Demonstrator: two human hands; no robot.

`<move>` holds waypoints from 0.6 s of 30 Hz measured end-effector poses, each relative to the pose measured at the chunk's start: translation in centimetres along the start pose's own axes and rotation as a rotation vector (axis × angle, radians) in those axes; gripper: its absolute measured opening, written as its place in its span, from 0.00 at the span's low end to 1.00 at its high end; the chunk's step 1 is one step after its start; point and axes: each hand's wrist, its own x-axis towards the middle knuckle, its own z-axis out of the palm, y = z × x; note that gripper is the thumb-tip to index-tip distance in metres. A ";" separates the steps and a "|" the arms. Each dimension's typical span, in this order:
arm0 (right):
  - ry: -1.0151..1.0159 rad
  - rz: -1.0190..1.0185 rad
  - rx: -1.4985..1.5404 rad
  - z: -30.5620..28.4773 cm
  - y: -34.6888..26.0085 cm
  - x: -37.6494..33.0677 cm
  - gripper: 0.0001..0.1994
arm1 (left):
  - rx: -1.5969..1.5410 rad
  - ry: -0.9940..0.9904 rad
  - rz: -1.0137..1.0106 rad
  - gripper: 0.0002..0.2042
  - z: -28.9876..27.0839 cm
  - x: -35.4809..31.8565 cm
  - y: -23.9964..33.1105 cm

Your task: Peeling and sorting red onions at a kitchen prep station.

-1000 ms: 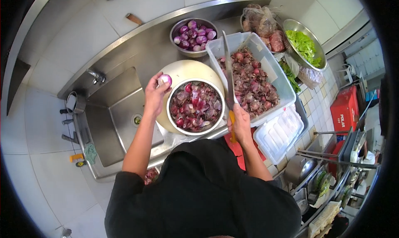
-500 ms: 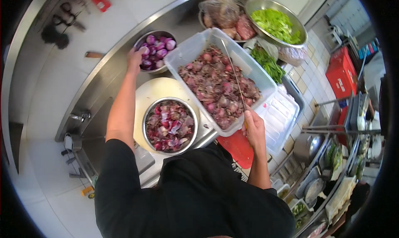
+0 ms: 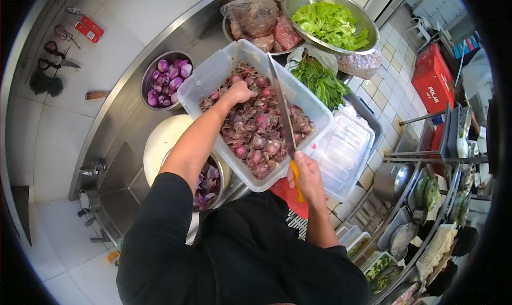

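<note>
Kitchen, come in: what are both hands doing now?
Left hand in clear rectangular plastic bin of reddish onions, grip unclear. Right hand holding long yellow-handled steel knife. Blade slants over bin, beside left hand.

A loose black top (image 3: 242,257) is hanging in soft, creased folds, its cloth looking dull and plain. The left sleeve (image 3: 154,219) and right sleeve (image 3: 338,265) are ending near the elbows, leaving the left hand (image 3: 241,93) and right hand (image 3: 308,177) bare.

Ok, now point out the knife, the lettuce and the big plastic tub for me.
Knife (image 3: 284,117): head view, on the middle of the blade.
Lettuce (image 3: 332,25): head view, on the leaves near the middle of the heap.
Plastic tub (image 3: 313,106): head view, on its right-hand wall.
</note>
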 end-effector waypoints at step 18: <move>-0.010 -0.079 -0.098 0.7 0.3 -0.8 0.24 | -1.277 0.056 0.221 0.28 -6.5 -14.9 0.5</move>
